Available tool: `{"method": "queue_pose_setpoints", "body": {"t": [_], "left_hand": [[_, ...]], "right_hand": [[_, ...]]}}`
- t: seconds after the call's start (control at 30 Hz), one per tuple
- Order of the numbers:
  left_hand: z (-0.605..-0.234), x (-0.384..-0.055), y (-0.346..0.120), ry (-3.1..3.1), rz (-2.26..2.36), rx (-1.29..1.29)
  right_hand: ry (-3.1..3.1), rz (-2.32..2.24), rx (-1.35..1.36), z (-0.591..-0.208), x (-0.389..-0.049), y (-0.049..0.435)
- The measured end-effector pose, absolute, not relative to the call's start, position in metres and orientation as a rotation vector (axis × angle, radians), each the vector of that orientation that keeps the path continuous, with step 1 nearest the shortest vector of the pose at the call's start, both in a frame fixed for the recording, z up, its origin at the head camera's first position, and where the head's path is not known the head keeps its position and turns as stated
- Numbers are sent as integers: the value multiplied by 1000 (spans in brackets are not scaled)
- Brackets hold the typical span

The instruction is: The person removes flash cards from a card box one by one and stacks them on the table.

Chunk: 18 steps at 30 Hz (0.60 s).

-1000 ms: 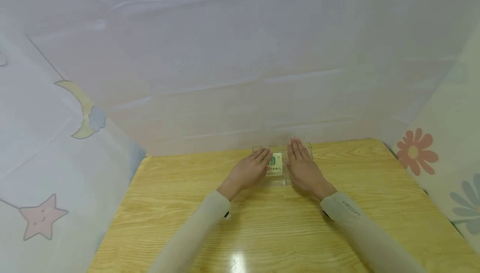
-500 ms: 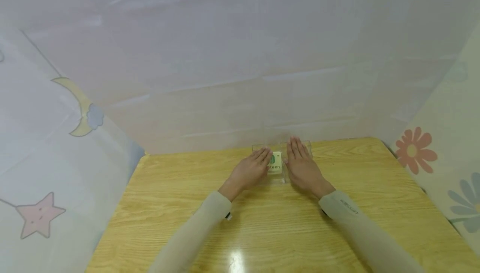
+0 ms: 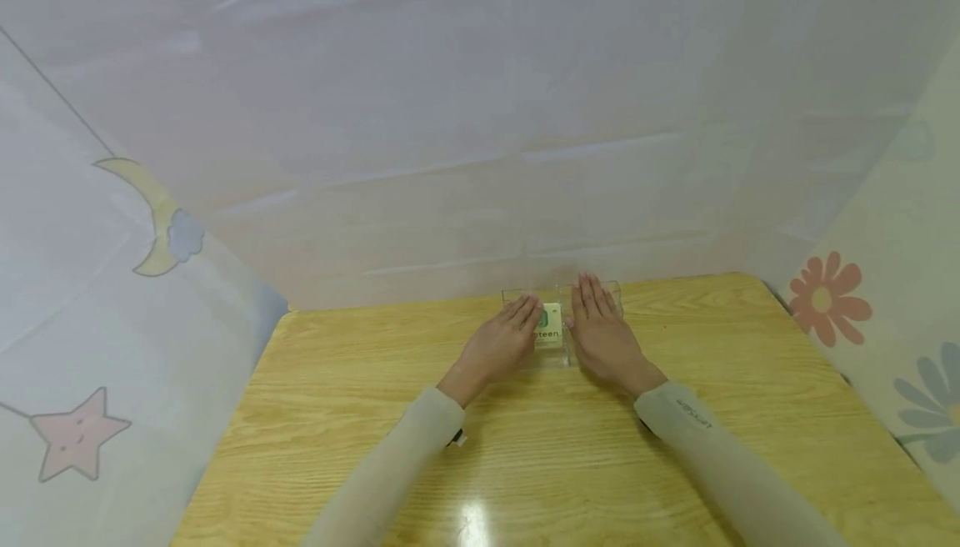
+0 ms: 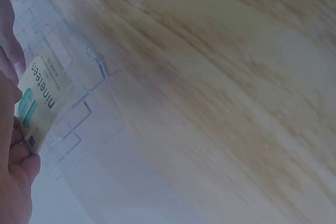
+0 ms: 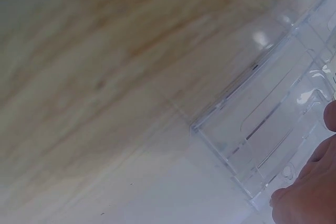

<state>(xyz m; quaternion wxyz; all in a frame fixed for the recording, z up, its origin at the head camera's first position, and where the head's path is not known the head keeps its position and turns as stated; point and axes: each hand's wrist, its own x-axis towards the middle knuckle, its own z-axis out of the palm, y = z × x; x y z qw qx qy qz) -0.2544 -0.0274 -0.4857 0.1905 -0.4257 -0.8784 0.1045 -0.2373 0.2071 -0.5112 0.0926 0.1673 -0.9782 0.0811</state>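
A pale card [image 3: 549, 326] printed "nineteen" with a green number lies at a two-compartment clear plastic tray [image 3: 567, 357] by the table's far edge. My left hand [image 3: 501, 343] covers the card's left part in the head view. In the left wrist view, that hand's fingers [image 4: 23, 166] hold the card [image 4: 44, 90] at its edges, over the tray [image 4: 79, 111]. My right hand [image 3: 606, 338] lies over the tray's right compartment, fingers straight and together, pointing away. The right wrist view shows this hand [image 5: 310, 195] at the tray's walls [image 5: 247, 85]; what lies under its palm is hidden.
A wood-grain table [image 3: 360, 414] spreads out in front of me. Right behind the tray rises a pale creased backdrop [image 3: 450, 197]. Printed side sheets stand left and right, with a star [image 3: 82, 434], a moon [image 3: 153, 218] and a red flower [image 3: 828, 298].
The head view has shifted slightly. Both hands keep nearly the same place over the tray and card.
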Motion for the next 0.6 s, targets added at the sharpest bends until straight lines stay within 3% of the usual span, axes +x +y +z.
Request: {"method": "queue_pose_setpoints", "body": {"t": [0.6], "left_hand": [[-480, -249, -24, -2511, 275, -1150]], "right_hand": [[-2897, 252, 504, -511, -236, 207]]}}
